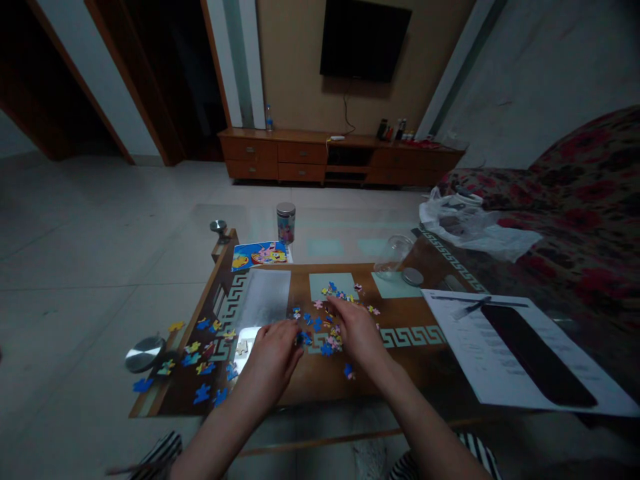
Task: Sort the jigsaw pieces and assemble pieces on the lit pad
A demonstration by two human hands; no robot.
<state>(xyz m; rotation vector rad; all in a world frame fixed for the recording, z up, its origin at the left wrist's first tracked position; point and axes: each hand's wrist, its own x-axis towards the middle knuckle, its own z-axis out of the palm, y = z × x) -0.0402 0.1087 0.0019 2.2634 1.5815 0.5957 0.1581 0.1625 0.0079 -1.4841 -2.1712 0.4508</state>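
Loose jigsaw puzzle pieces (327, 348), mostly blue, yellow and pink, lie in a pile on the glass-topped table (320, 383). My left hand (274, 353) is closed with its fingers curled down at the pile's left edge; a blue puzzle piece (305, 339) shows right beside its fingertips. What lies under those fingers is hidden. My right hand (354, 333) reaches over the right of the pile with its index finger stretched out and fingers apart, covering some pieces. More puzzle pieces (202, 393) are spread out at the table's left end.
A cartoon picture sheet (260, 255) and a printed tin (286, 223) stand toward the back left. Behind the pile are a clear jar (393, 257) and a round lid (413, 277). At right, papers (465, 360) carry a pen (473, 307) and a black phone (535, 353).
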